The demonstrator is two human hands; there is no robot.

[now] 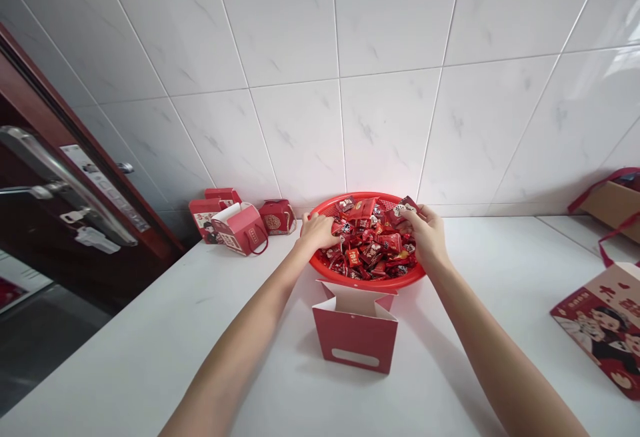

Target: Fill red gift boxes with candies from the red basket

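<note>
Our left grip point(317, 234) lies open on unreadably labelled red-wrapped sweets point(373, 244) in a red basket point(367, 195), our right grip point(423, 230) pinches a packet point(409, 205) at two o'clock, and a red box point(355, 334) stands at six.

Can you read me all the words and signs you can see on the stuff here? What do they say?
Printed paper bag: the big character looks like "大"; the smaller print is too blurred.
Wrapped sweet in the right hand: print too small to read.
Other wrapped sweets in the red plastic basket: too small.
Red gift boxes: too small.
White sticker on the door: too small.
</note>
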